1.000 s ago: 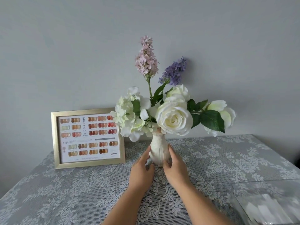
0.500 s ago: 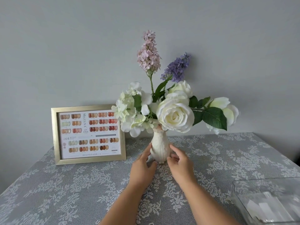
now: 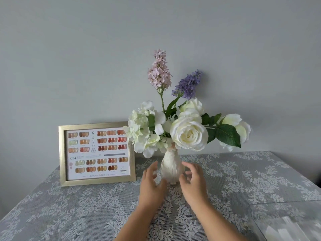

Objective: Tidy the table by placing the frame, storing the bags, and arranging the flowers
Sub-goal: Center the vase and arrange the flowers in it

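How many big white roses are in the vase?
3: one rose at the front, one behind it, one far right. More may hide behind them.

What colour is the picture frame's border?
Brushed gold, seen in the head view: frame.

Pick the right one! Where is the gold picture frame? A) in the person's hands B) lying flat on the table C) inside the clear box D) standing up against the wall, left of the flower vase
D: the gold picture frame stands upright at the back of the table, against the wall, left of the vase; both hands are down by the vase instead.
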